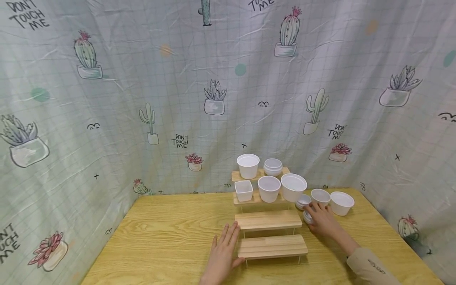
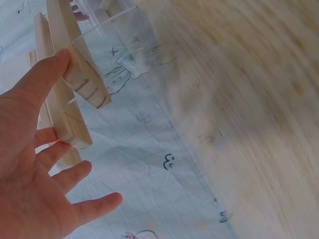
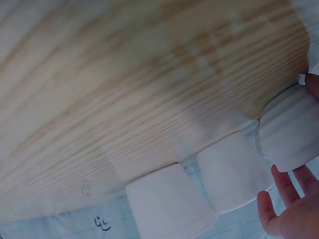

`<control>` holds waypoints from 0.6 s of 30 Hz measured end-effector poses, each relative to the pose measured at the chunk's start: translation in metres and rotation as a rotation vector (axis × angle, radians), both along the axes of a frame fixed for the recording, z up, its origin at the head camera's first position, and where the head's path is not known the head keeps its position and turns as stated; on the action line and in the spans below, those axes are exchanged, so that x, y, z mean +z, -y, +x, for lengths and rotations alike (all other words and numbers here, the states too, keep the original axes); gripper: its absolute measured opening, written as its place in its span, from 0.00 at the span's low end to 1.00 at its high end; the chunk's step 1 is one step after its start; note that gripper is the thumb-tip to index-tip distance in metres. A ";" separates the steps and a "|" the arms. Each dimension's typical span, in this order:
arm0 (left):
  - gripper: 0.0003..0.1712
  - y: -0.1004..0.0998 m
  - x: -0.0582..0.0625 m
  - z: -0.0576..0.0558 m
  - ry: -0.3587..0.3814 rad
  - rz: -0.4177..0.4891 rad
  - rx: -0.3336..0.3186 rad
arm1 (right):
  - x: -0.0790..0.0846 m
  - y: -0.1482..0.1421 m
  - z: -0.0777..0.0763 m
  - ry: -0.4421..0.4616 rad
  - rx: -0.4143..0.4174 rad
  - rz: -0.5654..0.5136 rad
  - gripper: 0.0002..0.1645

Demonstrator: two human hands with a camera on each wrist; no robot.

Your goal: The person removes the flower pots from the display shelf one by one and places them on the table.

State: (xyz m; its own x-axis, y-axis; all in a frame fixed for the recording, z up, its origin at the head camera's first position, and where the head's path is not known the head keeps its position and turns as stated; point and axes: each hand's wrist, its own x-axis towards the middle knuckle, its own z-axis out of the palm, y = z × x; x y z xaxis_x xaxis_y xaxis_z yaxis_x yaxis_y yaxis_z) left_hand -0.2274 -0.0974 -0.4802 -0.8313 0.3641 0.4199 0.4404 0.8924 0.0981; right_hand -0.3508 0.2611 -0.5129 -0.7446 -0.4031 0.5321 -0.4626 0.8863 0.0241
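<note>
A wooden stepped stand (image 1: pixel 272 246) with several tiers stands on the table. My left hand (image 1: pixel 223 250) rests against its left end, fingers stretched out; in the left wrist view the thumb and some fingers of that hand (image 2: pixel 37 164) touch the tier ends (image 2: pixel 82 79). My right hand (image 1: pixel 322 220), right of the stand, grips a small white pot (image 1: pixel 308 217) low over the table. In the right wrist view this ribbed pot (image 3: pixel 291 132) sits between thumb and fingers (image 3: pixel 285 185). Behind it is another small white pot (image 1: pixel 303 201).
Two larger white pots, one round (image 1: pixel 320 196) and one wider (image 1: pixel 342 203), stand right on the table (image 1: pixel 171 237). On the upper tiers are a tall pot (image 1: pixel 248 167), a rounded pot (image 1: pixel 272 168), a square pot (image 1: pixel 244 191) and two round pots (image 1: pixel 268 190). A cactus-print curtain (image 1: pixel 228 130) encloses the table.
</note>
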 end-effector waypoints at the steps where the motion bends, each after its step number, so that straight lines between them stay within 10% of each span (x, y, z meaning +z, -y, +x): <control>1: 0.51 0.000 0.000 0.000 0.003 -0.001 0.001 | 0.000 0.000 0.000 0.003 -0.003 0.002 0.34; 18: 0.51 0.000 -0.001 -0.001 0.022 0.015 -0.006 | 0.006 0.002 0.005 0.022 -0.013 0.018 0.35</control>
